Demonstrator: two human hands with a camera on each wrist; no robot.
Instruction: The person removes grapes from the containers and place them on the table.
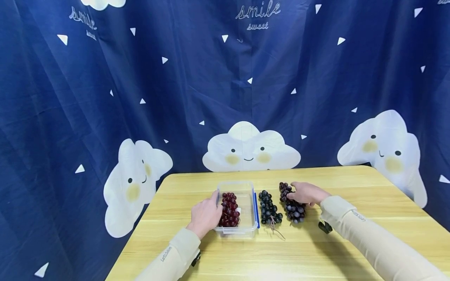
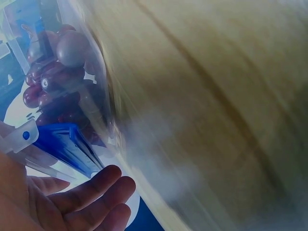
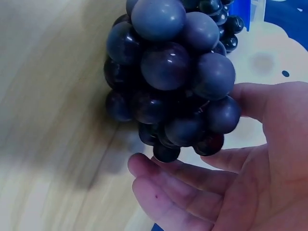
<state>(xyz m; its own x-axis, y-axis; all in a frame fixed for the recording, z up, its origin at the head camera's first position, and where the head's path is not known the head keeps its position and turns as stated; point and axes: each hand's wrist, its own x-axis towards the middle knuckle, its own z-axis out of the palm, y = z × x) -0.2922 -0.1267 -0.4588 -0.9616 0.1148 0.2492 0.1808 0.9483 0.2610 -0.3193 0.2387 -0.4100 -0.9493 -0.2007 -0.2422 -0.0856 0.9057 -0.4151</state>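
Observation:
A clear plastic food container (image 1: pixel 247 212) stands on the table with a bunch of red grapes (image 1: pixel 230 210) lying along its left side. My left hand (image 1: pixel 205 214) grips the container's left wall by a blue latch flap (image 2: pixel 67 144); its lower fingers (image 2: pixel 96 192) are loosely bent below the flap. Farther right, my right hand (image 1: pixel 306 194) holds a bunch of dark purple grapes (image 1: pixel 295 212), thumb on one side and fingers curled on the other. Large round berries of this bunch fill the top of the right wrist view. Between container and right hand lies a bunch of black grapes (image 1: pixel 268 208).
A blue latch flap (image 1: pixel 256 208) hangs along the container's right side. The black bunch's bare stem (image 1: pixel 277 232) points toward the front. Behind the light wooden table (image 1: pixel 281 257) hangs a dark blue curtain (image 1: pixel 190 93) with cloud prints.

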